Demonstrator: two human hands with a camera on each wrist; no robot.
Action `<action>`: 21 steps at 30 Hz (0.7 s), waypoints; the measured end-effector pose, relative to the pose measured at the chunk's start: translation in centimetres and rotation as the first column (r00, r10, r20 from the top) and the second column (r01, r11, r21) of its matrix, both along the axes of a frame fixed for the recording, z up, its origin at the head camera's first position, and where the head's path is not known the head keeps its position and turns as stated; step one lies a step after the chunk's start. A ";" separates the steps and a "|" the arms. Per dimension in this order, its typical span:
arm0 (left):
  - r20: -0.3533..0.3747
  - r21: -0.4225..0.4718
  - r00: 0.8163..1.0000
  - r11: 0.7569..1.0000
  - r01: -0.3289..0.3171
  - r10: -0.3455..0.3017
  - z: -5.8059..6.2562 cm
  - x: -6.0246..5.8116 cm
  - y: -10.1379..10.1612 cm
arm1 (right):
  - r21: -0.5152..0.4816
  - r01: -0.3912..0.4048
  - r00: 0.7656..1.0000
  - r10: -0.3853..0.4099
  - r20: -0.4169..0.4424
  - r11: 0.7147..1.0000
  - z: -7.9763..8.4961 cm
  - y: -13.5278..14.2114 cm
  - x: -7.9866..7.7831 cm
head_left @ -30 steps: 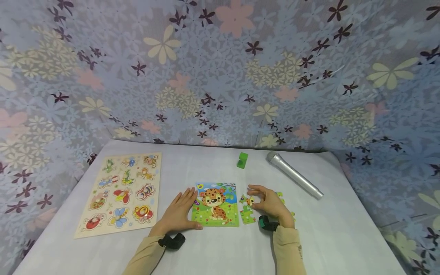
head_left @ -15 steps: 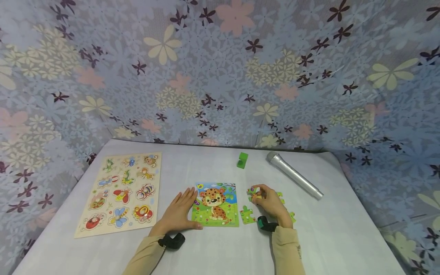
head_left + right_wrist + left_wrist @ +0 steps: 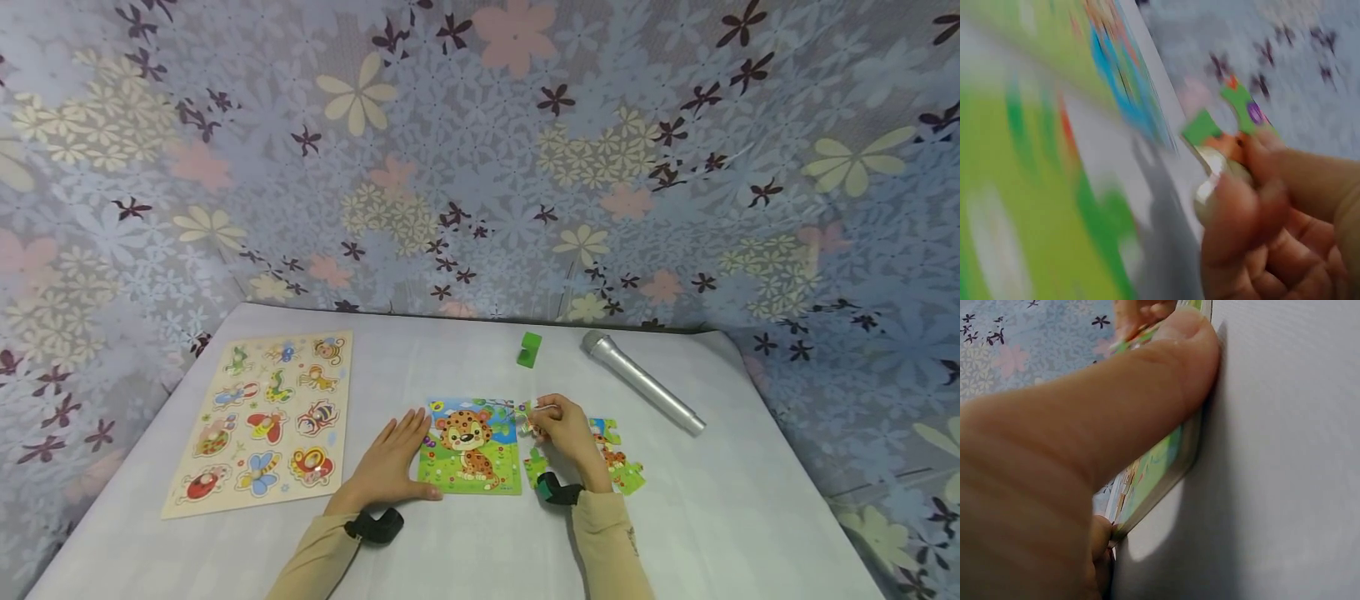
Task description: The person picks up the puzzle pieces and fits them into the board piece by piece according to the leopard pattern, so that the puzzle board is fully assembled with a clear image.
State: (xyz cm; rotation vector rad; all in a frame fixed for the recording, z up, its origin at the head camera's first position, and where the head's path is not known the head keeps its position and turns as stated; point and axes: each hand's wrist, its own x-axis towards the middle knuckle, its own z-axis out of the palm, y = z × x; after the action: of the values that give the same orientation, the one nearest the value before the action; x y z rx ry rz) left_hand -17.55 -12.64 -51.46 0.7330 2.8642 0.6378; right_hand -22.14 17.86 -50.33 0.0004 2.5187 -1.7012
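Observation:
My left hand lies along the left side of a square leopard picture puzzle, fingers extended and thumb at the near left corner. In the left wrist view its thumb rests against the puzzle's edge. My right hand pinches a jigsaw piece between thumb and fingers, just beyond the puzzle's right edge. That piece is green with orange and a purple spot. A green loose piece lies below this hand. More pieces with leopard print lie to its right, partly covered by the hand.
A wooden board with insect pictures lies at the left of the white table. Behind the puzzle is a small green block. A silver microphone lies at the back right. A floral cloth hangs behind the table.
My right hand has picked the jigsaw piece up from beside the puzzle, turned it, and moved left towards the puzzle's right edge, uncovering pieces at the right. My left hand has stayed put.

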 end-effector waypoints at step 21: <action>-0.018 -0.001 1.000 1.000 0.019 -0.019 0.0 -0.4 -0.2 | 0.257 -0.204 0.964 0.240 -0.114 0.944 -0.1 -11.1 0.7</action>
State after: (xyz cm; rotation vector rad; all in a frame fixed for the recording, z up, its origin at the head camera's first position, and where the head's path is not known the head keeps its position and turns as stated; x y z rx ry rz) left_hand -17.93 -12.85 -51.42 0.7684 2.8702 0.6307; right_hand -21.46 6.74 -50.39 -0.3864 2.6921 -1.3444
